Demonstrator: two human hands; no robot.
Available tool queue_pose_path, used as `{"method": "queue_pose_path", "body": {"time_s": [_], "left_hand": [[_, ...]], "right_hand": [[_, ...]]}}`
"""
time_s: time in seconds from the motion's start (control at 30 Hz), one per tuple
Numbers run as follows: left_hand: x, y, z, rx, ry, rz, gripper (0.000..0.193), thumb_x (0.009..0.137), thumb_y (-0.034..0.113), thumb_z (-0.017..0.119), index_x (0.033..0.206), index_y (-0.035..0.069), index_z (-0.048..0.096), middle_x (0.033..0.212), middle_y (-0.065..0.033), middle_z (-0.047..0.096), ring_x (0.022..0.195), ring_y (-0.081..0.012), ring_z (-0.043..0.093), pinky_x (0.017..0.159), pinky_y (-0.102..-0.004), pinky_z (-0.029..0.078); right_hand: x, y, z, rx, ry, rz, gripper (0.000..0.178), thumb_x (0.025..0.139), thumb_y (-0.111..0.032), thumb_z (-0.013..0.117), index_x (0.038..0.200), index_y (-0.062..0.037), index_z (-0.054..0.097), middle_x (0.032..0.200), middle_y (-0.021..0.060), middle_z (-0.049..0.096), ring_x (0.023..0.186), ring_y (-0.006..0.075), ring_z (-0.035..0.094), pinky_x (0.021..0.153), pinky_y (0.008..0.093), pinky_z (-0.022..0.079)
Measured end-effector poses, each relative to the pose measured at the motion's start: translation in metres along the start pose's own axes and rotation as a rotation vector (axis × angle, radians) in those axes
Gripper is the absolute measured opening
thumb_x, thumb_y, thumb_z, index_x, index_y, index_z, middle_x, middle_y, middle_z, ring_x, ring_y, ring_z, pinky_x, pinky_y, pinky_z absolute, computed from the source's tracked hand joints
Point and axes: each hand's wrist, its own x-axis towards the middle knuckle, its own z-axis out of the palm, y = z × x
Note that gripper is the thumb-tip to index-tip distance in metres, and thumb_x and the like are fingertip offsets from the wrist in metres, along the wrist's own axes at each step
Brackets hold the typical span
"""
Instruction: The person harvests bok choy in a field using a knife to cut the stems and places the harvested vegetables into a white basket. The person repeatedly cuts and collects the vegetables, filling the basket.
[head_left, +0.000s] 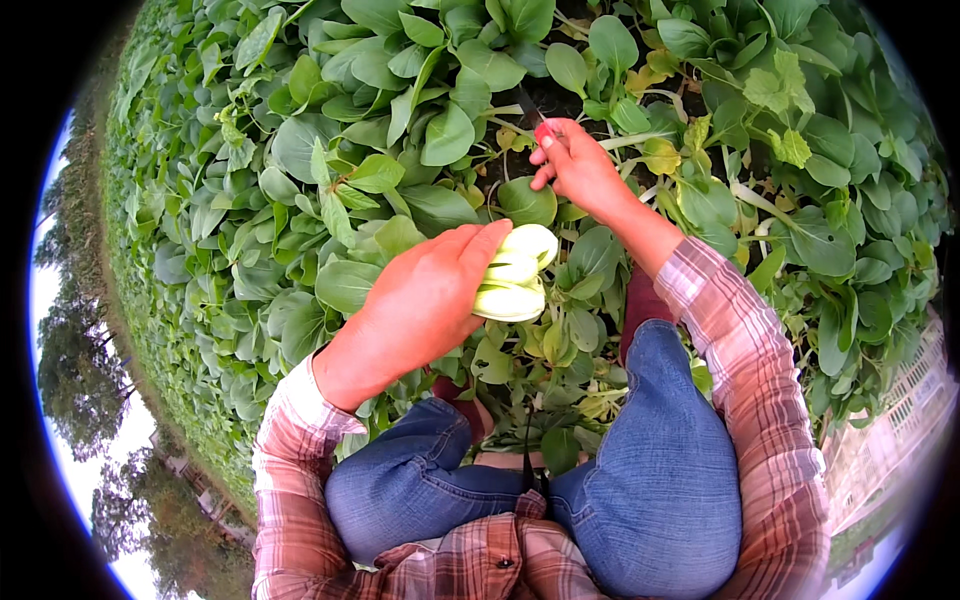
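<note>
My left hand (415, 295) is closed around a bok choy (515, 272), its pale, thick stem end facing right. The leafy part of that plant is hidden behind the hand. Up and to the right, my right hand (582, 170) grips a knife (542, 132) by its red handle. The knife's dark, narrow blade points away from me, in among the bok choy leaves, where its tip is hard to make out. A gap separates the knife from the bok choy in my left hand.
Dense bok choy plants (300, 150) spread around both hands, with yellowed leaves (660, 155) lower down near the right one. My bent knees in blue jeans (660, 440) and my feet are close below. Trees (80, 360) stand far left; a pale building (890, 440) is at right.
</note>
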Motion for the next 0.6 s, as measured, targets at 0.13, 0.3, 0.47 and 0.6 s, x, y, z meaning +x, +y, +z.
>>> {"method": "queue_pose_path", "body": {"time_s": [0.13,0.3,0.47,0.6], "left_hand": [[0.039,0.007,-0.006,0.314,-0.034,0.163,0.049,0.066,0.001,0.066,0.113,0.002,0.052,0.117,-0.0131,0.054,0.088,-0.0294,0.062,0.071,-0.0375,0.052],[0.088,-0.049,0.001,0.668,-0.147,0.007,0.033,0.066,-0.002,0.062,0.097,0.001,0.055,0.132,-0.0181,0.046,0.071,-0.0286,0.066,0.062,-0.0364,0.054],[0.087,-0.100,-0.003,0.702,-0.096,-0.143,0.039,0.063,-0.004,0.062,0.101,0.002,0.055,0.141,-0.0248,0.034,0.073,-0.0286,0.067,0.063,-0.0366,0.055],[0.066,-0.117,0.002,0.677,-0.020,-0.126,0.047,0.063,-0.004,0.062,0.109,0.002,0.055,0.137,-0.0206,0.039,0.075,-0.0300,0.066,0.063,-0.0383,0.054]], "right_hand": [[0.031,0.008,0.013,-0.071,-0.030,0.152,0.029,0.097,-0.021,0.044,0.116,-0.0007,0.047,0.093,0.0109,0.061,0.071,0.0174,0.062,0.061,0.0295,0.048],[-0.016,0.035,0.028,-0.567,-0.736,0.203,0.018,0.092,-0.016,0.044,0.102,-0.0051,0.055,0.083,0.0091,0.063,0.065,0.0204,0.061,0.066,0.0338,0.049],[-0.055,0.027,0.012,-0.454,-0.783,0.328,0.020,0.090,-0.012,0.045,0.105,-0.0030,0.054,0.081,0.0078,0.062,0.059,0.0164,0.060,0.059,0.0315,0.047],[-0.044,0.014,0.013,-0.033,-0.196,0.146,0.026,0.096,-0.021,0.042,0.112,-0.0018,0.049,0.075,0.0052,0.058,0.055,0.0114,0.054,0.054,0.0287,0.045]]}}
